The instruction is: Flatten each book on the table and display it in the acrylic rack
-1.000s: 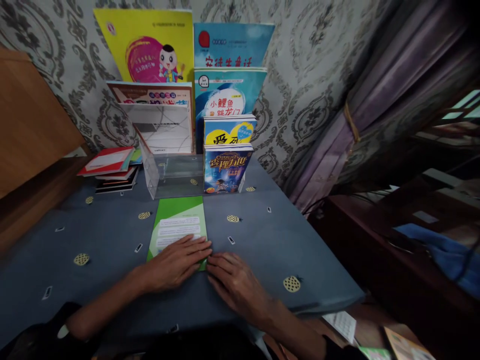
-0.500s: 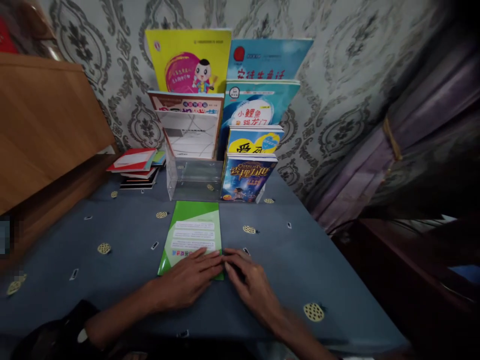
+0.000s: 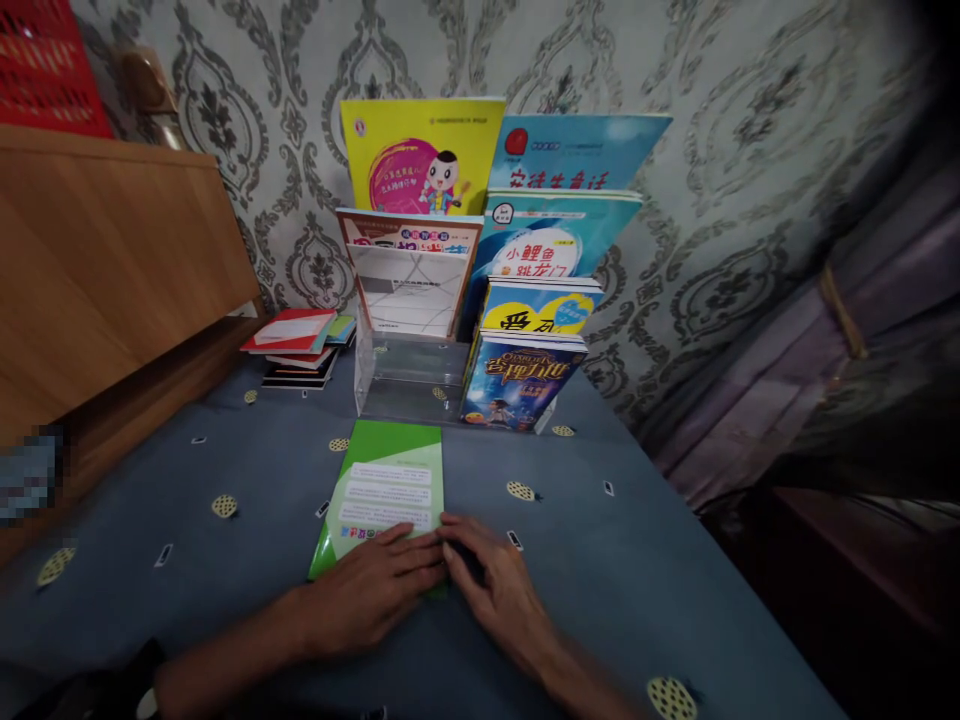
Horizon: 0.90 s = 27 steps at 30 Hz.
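A green book (image 3: 397, 438) lies on the cloth-covered table in front of me, its printed text upside down to my view. My left hand (image 3: 375, 590) rests flat across its lower part, fingers stretched toward the right edge. At that edge, my right hand (image 3: 495, 580) has its thumb and fingers curved together in a pinch on the book's side. The fingertips of both hands nearly meet there. Behind the book stands a clear tiered book rack (image 3: 409, 400) with several upright books, among them a blue one (image 3: 517, 385) at the front right and a yellow one (image 3: 420, 125) at the top left.
A small stack of books with a red one on top (image 3: 289, 332) sits left of the rack. The wooden cabinet (image 3: 112, 240) borders the table's left side. Patterned wallpaper (image 3: 720, 150) rises behind, and a tied curtain (image 3: 810, 340) hangs at the right.
The view has shifted, so the rack and its books appear further right and lower. My hands keep nearly the same pose at the green book.
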Available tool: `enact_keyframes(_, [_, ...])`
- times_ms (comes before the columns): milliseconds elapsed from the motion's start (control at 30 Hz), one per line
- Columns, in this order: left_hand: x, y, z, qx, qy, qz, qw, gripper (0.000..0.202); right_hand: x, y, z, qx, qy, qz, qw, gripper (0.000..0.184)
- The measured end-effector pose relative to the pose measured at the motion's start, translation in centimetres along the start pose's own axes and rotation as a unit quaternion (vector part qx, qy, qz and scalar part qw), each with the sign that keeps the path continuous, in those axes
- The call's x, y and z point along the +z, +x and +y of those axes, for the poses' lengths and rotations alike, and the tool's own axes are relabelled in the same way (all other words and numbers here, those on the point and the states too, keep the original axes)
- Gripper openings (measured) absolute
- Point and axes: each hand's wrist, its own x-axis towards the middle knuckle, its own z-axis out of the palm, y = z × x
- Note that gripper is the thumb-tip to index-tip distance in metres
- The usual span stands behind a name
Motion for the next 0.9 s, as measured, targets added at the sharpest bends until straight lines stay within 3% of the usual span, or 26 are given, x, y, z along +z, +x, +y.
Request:
enact_keyframes(300, [0.6, 0.3, -1.7, -0.002, 0.022, 0.024, 0.999, 0.036, 0.7, 1.8, 0.5, -0.030, -0.025, -0.016, 0.999, 0.025])
enact_keyframes(600, [1.6, -0.1, -1.6, -0.008, 0.038, -0.003, 0.999, 0.055, 1.3, 4.3, 2.9, -0.040, -0.084, -0.083, 0.992, 0.037])
enact_keyframes(900, [1.8, -1.1, -0.1, -0.034, 0.064, -0.026, 0.997, 0.063, 2.7, 9.1, 5.7, -0.020, -0.138, -0.098, 0.985, 0.043])
